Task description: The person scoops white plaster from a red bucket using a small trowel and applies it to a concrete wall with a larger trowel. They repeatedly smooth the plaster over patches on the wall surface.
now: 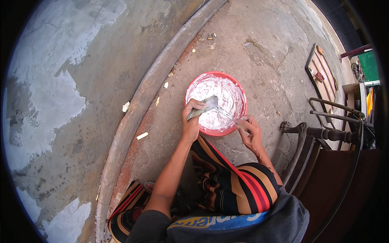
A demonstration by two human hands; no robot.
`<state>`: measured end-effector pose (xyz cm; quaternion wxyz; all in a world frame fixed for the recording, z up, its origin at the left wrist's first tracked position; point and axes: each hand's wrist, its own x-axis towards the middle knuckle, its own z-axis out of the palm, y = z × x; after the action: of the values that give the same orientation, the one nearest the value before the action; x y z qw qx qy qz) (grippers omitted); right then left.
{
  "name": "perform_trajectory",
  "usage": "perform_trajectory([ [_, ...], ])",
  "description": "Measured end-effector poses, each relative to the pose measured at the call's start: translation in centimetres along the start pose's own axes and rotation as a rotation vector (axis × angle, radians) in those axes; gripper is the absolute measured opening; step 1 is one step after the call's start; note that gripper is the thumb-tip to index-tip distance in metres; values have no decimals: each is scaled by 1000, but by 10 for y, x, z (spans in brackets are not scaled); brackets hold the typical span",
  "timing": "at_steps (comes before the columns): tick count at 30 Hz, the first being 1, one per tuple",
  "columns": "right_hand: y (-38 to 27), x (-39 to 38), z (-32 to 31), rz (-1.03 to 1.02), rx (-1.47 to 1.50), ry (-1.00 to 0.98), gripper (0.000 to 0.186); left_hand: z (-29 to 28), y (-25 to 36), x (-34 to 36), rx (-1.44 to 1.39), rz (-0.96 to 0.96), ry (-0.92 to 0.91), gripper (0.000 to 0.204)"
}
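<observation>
A round red basin (pixel 244 106) on the concrete ground holds thick white paste (pixel 227 91), smeared up its inner wall. Over its near left side, my left hand (pixel 191 120) grips a flat grey scraper (pixel 208 105) with the thumb on top. My right hand (pixel 250 130), at the basin's near right rim, pinches the end of a thin, paste-smeared tool (pixel 225 112). That tool slants across the basin, its far end at the scraper's edge. Whether the two touch, and the thin tool's exact kind, I cannot tell.
A raised curb (pixel 139 93) curves along the left, beside a wall (pixel 101 69) with patchy white coating. Pale scraps (pixel 142 136) lie near it. Dark carved wooden furniture (pixel 308 133) stands at right, with a framed panel (pixel 322 75) beyond. My striped-trousered legs (pixel 243 186) flank the near side.
</observation>
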<state>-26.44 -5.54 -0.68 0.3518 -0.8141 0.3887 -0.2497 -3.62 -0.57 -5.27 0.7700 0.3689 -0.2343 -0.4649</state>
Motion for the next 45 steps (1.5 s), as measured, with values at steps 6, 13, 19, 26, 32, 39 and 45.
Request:
perform_trajectory([
  [6, 10, -1, -8, 407, 479, 135, 27, 2, -1, 0, 15, -24, -47, 19],
  [13, -8, 23, 16, 487, 1194, 18, 24, 15, 0, -6, -174, -73, -68, 16],
  [19, 8, 5, 25, 531, 1055, -26, 18, -1, -2, -4, -187, -87, -9, 16],
  [26, 14, -19, 4, 579, 1001, -5, 18, -1, 3, 4, -163, -47, -55, 18],
  [32, -7, 20, 3, 590, 1501, -31, 21, 10, -7, -4, -142, -61, -41, 20],
  [39, -12, 33, 21, 600, 1497, -53, 22, 15, -4, -6, -117, -41, -35, 19],
  [45, -16, 41, 36, 376, 1082, 22, 17, 23, -3, -7, -153, -49, -14, 17],
])
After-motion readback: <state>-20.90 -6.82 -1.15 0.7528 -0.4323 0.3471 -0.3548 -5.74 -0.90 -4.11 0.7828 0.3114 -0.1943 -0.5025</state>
